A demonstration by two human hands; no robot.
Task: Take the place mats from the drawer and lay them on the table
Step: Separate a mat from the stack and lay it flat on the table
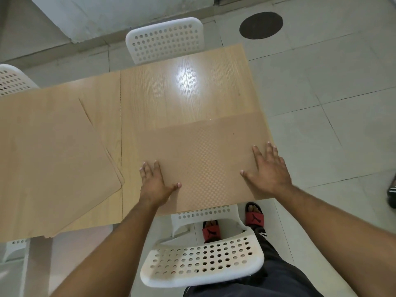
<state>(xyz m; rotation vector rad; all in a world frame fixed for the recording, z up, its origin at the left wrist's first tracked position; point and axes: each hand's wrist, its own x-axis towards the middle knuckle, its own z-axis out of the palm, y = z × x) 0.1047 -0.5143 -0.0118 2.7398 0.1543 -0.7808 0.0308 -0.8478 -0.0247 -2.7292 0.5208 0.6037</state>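
Note:
A tan place mat (205, 155) with a fine checked texture lies flat at the near right corner of the light wooden table (171, 95). My left hand (155, 181) rests flat on the mat's left edge, fingers straight. My right hand (270, 168) presses flat on its right part near the table's edge. A stack of wood-patterned place mats (51, 163) lies at an angle on the left half of the table, overhanging the near edge.
White perforated chairs stand around: one (165, 39) at the far side, one (12, 79) at the far left, one (203, 262) right below me at the near side. My feet in red sandals (254, 215) stand on the grey tiled floor. A dark round disc (261, 25) lies on the floor far right.

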